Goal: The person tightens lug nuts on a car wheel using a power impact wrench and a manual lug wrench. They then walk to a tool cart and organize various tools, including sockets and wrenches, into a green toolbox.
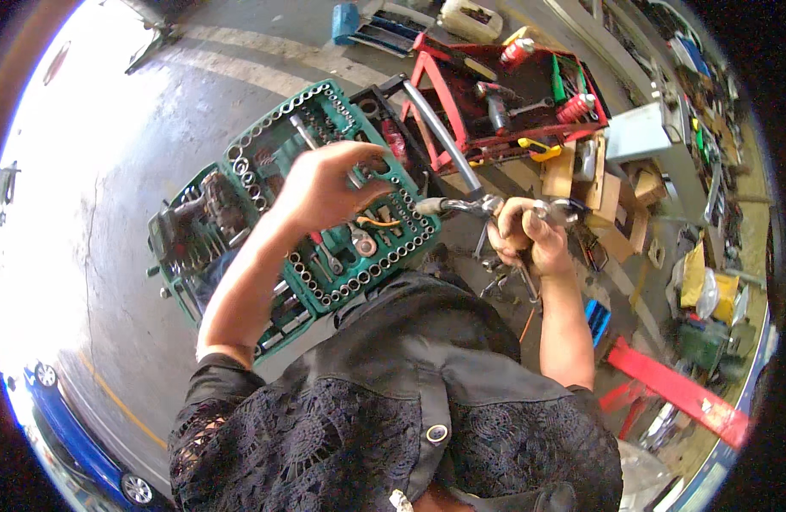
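My left hand [329, 183] hovers over a green socket set case [427, 232], blurred, its thumb and fingers curved apart. Rows of chrome sockets line the case's edges. A ratchet with a red-and-grey handle [326, 253] and orange-handled pliers [378, 223] lie in it below my hand. On the right, my right hand [529, 235] is closed around shiny metal hand tools [461, 206]. One grey end points left toward the case, a rounded metal head sticks out on the right, and a thin shaft hangs below the fist. Their exact kinds are hidden by the fingers.
An open red toolbox [461, 128] with a drill and spray cans stands beyond the case. Cardboard boxes [611, 205] and a red metal beam [679, 392] are on the right. A blue car [81, 444] is at the lower left.
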`<state>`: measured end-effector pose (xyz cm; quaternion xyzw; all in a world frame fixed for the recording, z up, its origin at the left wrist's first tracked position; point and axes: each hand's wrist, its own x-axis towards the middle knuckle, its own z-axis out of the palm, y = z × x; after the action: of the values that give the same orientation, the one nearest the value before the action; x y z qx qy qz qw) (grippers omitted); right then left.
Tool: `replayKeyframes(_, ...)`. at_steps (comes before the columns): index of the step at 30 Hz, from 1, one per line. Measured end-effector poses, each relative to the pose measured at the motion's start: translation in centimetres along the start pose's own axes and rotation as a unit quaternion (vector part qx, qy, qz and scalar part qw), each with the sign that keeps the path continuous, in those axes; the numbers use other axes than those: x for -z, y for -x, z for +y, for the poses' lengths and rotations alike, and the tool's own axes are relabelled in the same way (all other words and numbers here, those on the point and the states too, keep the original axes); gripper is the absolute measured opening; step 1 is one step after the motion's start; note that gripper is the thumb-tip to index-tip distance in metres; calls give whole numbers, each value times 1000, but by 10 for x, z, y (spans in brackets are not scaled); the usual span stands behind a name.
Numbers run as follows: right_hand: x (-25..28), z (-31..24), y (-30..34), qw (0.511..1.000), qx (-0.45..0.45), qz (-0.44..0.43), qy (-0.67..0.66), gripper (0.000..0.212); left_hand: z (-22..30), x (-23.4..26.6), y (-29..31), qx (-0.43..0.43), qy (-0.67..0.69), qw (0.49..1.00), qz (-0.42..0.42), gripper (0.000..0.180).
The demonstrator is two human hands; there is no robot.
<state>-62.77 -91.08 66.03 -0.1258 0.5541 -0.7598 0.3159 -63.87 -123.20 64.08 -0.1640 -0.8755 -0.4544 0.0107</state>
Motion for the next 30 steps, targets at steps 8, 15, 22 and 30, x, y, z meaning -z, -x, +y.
replayKeyframes(8,-15,3,-60,989,-134,-37,-50,47,12,-70,6,-18,84,996,-10,44)
replayKeyframes(15,9,-9,-59,977,-157,42,137,44,-2,-61,41,124,225,964,63,31)
replayKeyframes(22,26,17,-39,971,-138,-42,193,52,-29,-49,89,232,187,936,188,17)
replayKeyframes(30,15,43,-66,983,-170,63,-22,43,-34,-28,137,302,206,901,232,13)
